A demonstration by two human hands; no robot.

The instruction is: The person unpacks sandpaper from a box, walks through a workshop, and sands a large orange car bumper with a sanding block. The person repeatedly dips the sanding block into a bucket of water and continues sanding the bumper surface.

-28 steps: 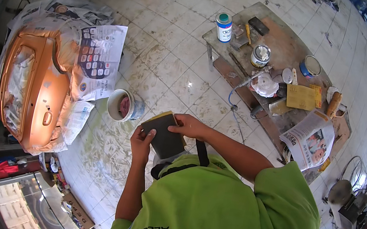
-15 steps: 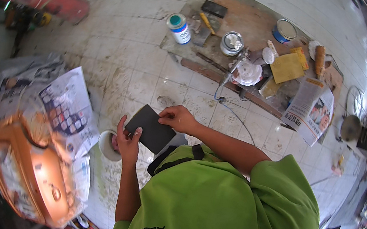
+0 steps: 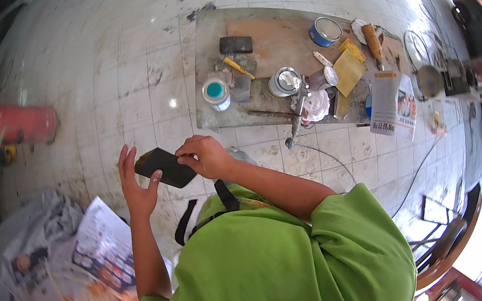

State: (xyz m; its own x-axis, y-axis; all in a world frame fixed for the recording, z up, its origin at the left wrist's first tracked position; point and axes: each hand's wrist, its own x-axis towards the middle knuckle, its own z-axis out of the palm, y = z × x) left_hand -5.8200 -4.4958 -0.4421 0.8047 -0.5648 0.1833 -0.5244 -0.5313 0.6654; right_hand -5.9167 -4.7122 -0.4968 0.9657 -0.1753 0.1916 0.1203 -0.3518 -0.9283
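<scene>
A dark, nearly black sheet of sandpaper (image 3: pixel 166 168), yellowish along its left end, is held between my two hands in front of my body. My left hand (image 3: pixel 139 190) grips its lower left side, thumb on the dark face and the other fingers spread up behind. With thumb and fingertips, my right hand (image 3: pixel 207 155) pinches the upper right corner. The sheet looks bent or partly folded. Beyond the hands, on a low worktable (image 3: pixel 210 25), stand a bottle with a teal cap (image 3: pixel 217 96) and a tin with a whitish top (image 3: pixel 286 83).
The table also carries a blue tin (image 3: pixel 325 34), a black block (image 3: pixel 236 44), yellow sheets (image 3: pixel 349 73), newspaper (image 3: pixel 392 105) and a spray gun (image 3: pixel 299 112) with a hose. A red cylinder (image 3: pixel 5 124) lies left. Lower left are a printed sheet (image 3: pixel 109 246) and orange panel (image 3: pixel 104 300).
My view has swung, so the worktable sits lower and the orange panel is mostly out of frame. The sandpaper, flat and broad before, now looks narrower and bent between my hands.
</scene>
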